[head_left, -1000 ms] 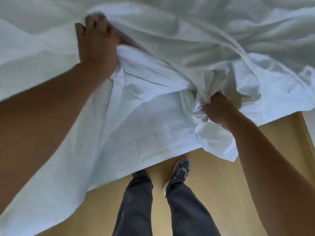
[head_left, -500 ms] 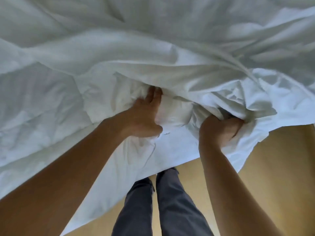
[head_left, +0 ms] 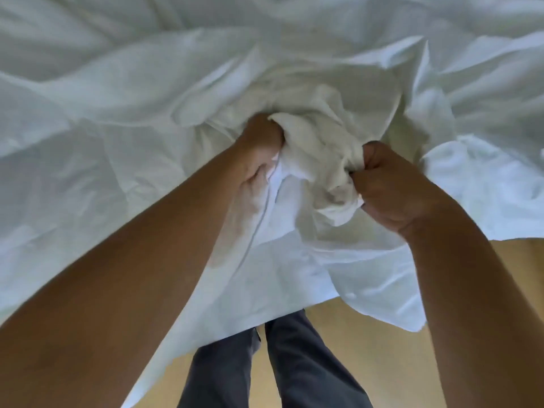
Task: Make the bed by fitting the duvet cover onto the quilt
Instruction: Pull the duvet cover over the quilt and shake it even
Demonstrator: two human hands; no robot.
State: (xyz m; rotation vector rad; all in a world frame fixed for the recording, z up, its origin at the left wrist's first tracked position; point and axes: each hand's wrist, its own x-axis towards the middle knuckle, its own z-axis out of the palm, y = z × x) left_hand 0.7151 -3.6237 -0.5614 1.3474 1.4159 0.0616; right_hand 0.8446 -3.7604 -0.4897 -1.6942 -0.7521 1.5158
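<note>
Head view looks down over a wide spread of crumpled white cotton duvet cover (head_left: 123, 160) that fills the upper frame and drapes off the bed edge toward the pale wooden floor (head_left: 368, 343). At the middle, a bunched wad of creamier white quilt (head_left: 321, 160) pokes up through the folds, probably a corner, though the creases hide its exact outline. The left hand (head_left: 259, 160) is pushed into the fabric just left of that wad, fingers buried and curled into the cloth, gripping cover and likely quilt together. The right hand (head_left: 394, 187) is clenched in a fist on the wad's right side, pinching the same gathered cloth. Both hands sit close together on either side of the bundle, which suits seating a quilt corner into a cover corner: the grip pins both layers so they cannot slip apart. The person's dark grey trousers (head_left: 282, 372) stand just beneath the hanging edge, close enough to work the corner without stretching
</note>
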